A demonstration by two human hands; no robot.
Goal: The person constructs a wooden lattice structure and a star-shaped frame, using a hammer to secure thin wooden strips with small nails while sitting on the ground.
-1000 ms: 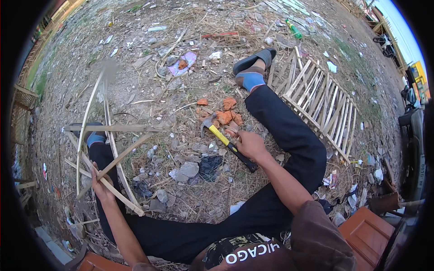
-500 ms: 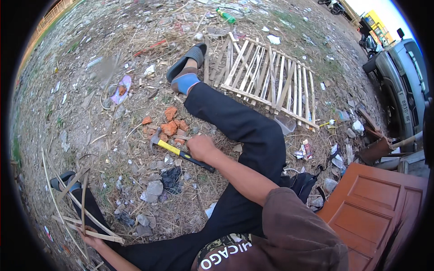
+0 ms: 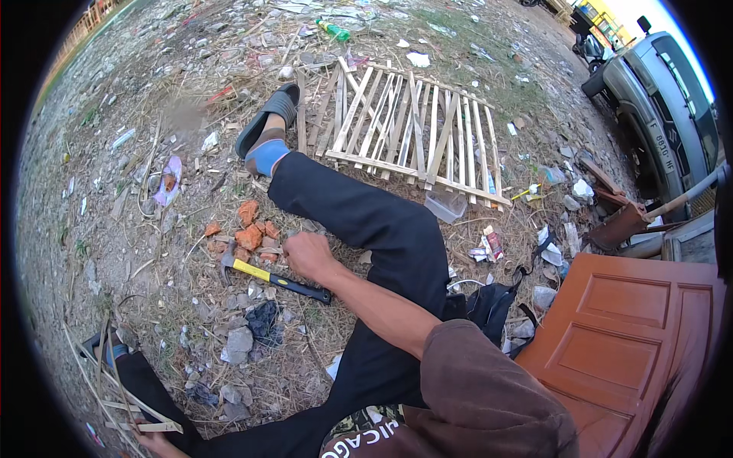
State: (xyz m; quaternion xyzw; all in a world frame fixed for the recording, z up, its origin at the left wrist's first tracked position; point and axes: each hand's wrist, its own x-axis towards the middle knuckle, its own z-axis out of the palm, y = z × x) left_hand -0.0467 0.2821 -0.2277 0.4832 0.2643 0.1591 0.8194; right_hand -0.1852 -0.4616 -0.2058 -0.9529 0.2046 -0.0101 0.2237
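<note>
Littered ground: right hand (image 3: pixel 305 256) rests loosely curled by the hammer (image 3: pixel 276 279), ungrasped — left hand (image 3: pixel 156 440) clamps bamboo strips (image 3: pixel 126 397), frame unfinished.

Person sits on the ground, right leg (image 3: pixel 366 221) stretched far. Right hand (image 3: pixel 307 256) rests on the ground just left of that leg; hammer (image 3: pixel 273 279) lies just near of the hand, head pointing left. Brick bits (image 3: pixel 246 233) left of the hand. Slat panel (image 3: pixel 412 130) far right of the foot. Door (image 3: pixel 626 343) near right. Left hand (image 3: pixel 156 440) near left, at the stick frame (image 3: pixel 122 397).
</note>
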